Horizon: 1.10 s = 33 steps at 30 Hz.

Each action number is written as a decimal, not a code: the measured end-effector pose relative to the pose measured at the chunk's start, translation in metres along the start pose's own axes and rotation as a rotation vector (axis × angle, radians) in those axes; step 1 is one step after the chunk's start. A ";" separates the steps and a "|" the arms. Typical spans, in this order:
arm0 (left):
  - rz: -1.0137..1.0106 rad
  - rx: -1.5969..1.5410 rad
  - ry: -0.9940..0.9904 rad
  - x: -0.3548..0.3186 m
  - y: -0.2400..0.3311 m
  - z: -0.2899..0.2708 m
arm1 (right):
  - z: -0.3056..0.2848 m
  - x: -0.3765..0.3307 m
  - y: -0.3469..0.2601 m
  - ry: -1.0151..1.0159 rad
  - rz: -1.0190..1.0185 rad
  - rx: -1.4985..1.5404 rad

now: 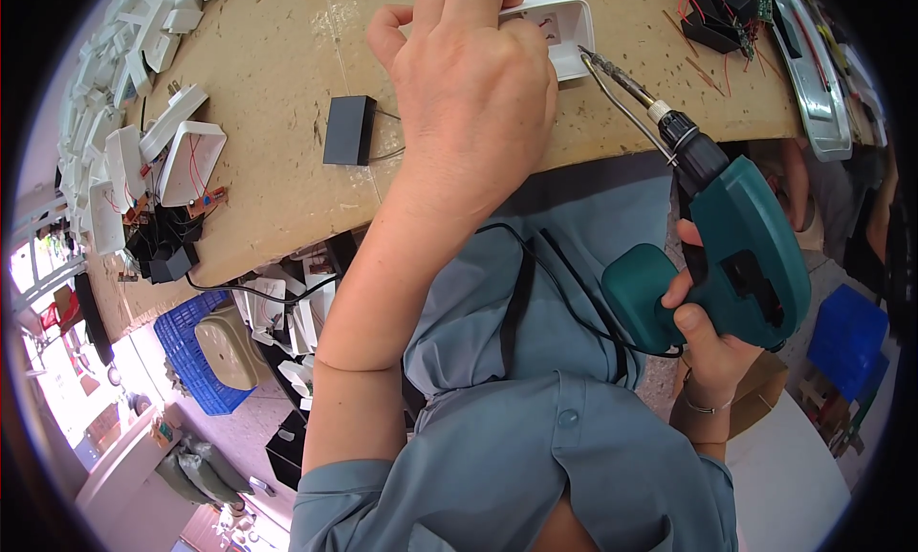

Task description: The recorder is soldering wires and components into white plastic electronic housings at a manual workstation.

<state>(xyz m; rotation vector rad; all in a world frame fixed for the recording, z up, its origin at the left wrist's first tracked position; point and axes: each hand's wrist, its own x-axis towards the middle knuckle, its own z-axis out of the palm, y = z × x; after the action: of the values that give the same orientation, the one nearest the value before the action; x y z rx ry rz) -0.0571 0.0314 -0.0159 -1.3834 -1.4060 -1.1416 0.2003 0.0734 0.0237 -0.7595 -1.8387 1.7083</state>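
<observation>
My left hand [473, 88] grips a white plastic housing [574, 26] near the far side of the workbench, its fingers bent over the near wall and partly hidden. Small metal parts show inside the housing. In my right hand [712, 337] is a green soldering gun [751, 255], held by its handle. Its dark tip and a thin curved metal tube point up and left, ending at the right end of the housing; whether they touch it I cannot tell. A black box [349, 130] with a thin wire lies on the bench left of my left wrist.
White housings [191, 165], some with red wires, are piled along the bench's left side. Black boxes with wires [717, 16] and a metal tray [813, 74] are at the far right. A blue basket [206, 351] stands below left. The soldering gun's black cable [564, 284] crosses my lap.
</observation>
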 end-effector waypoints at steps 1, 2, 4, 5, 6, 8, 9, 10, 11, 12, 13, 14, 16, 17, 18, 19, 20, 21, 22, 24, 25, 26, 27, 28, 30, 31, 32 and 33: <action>0.010 -0.004 0.005 0.000 -0.001 0.000 | 0.001 0.000 0.001 0.002 0.000 0.003; 0.020 -0.008 0.010 -0.001 -0.001 0.000 | 0.001 -0.001 0.000 0.001 0.001 0.003; -0.207 0.077 -0.304 0.026 0.026 -0.019 | 0.000 -0.001 0.000 0.010 0.022 -0.009; -0.431 0.173 -0.618 0.036 0.035 -0.028 | 0.000 -0.001 0.000 0.008 0.023 -0.008; -0.432 0.179 -0.617 0.027 0.027 -0.024 | 0.001 -0.002 0.000 0.003 0.016 -0.009; -0.017 -0.011 -0.026 0.000 0.002 -0.007 | 0.003 -0.002 0.000 -0.007 0.011 -0.008; -0.020 -0.016 -0.026 0.008 0.009 -0.010 | 0.001 -0.002 0.001 -0.010 0.009 -0.020; -0.225 0.051 -0.283 0.022 0.022 -0.021 | 0.000 -0.002 0.002 -0.014 0.006 -0.031; -0.429 0.119 -0.541 0.030 0.028 -0.026 | 0.000 -0.002 0.002 -0.011 0.008 -0.034; -0.429 0.122 -0.541 0.029 0.026 -0.028 | 0.001 -0.003 0.001 -0.003 0.015 -0.022; -0.458 0.060 -0.507 0.027 0.023 -0.028 | 0.002 -0.003 0.000 0.005 0.022 -0.011; -0.486 -0.002 -0.472 0.027 0.020 -0.028 | 0.003 -0.003 0.000 0.003 0.021 -0.010; -0.475 -0.006 -0.467 0.027 0.018 -0.029 | 0.003 -0.001 0.002 -0.014 -0.038 -0.004; -0.465 -0.011 -0.462 0.027 0.017 -0.029 | 0.003 0.000 0.001 -0.015 -0.039 -0.004; -0.465 -0.012 -0.461 0.027 0.017 -0.029 | 0.004 0.000 0.001 -0.015 -0.039 0.002; -0.473 -0.019 -0.464 0.028 0.018 -0.028 | 0.004 0.001 0.000 -0.015 -0.039 0.007; -0.481 -0.025 -0.468 0.028 0.018 -0.028 | 0.004 0.000 0.001 -0.014 -0.039 0.006; -0.481 -0.025 -0.468 0.028 0.019 -0.029 | 0.005 0.000 0.001 -0.009 -0.042 0.007; -0.477 -0.015 -0.474 0.028 0.020 -0.029 | 0.005 0.000 0.001 -0.002 -0.044 0.008; -0.474 -0.005 -0.481 0.029 0.022 -0.030 | 0.005 0.000 0.000 0.007 -0.037 0.008; -0.433 0.033 -0.491 0.029 0.023 -0.030 | 0.006 0.000 -0.001 0.016 -0.030 0.007; -0.392 0.072 -0.502 0.029 0.024 -0.030 | 0.007 0.000 -0.001 0.017 -0.029 0.008; -0.393 0.066 -0.500 0.021 0.019 -0.022 | 0.007 0.000 0.000 0.028 -0.026 0.017; -0.224 -0.005 -0.273 0.010 0.009 -0.012 | 0.008 0.000 0.000 0.033 -0.023 0.033; -0.055 -0.078 -0.047 -0.002 0.002 -0.003 | 0.004 0.002 0.001 -0.025 -0.024 0.057; -0.040 -0.065 -0.038 -0.002 0.002 -0.001 | 0.002 0.004 0.002 -0.081 -0.025 0.078; -0.025 -0.052 -0.029 -0.003 0.002 0.000 | 0.003 0.005 0.001 -0.079 -0.024 0.076; -0.025 -0.052 -0.030 -0.003 0.001 0.001 | 0.005 0.007 -0.001 -0.062 -0.008 0.056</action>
<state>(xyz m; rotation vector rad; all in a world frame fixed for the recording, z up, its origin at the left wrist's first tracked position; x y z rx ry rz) -0.0555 0.0312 -0.0192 -1.4282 -1.4277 -1.1862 0.1913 0.0745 0.0242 -0.6832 -1.8241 1.7886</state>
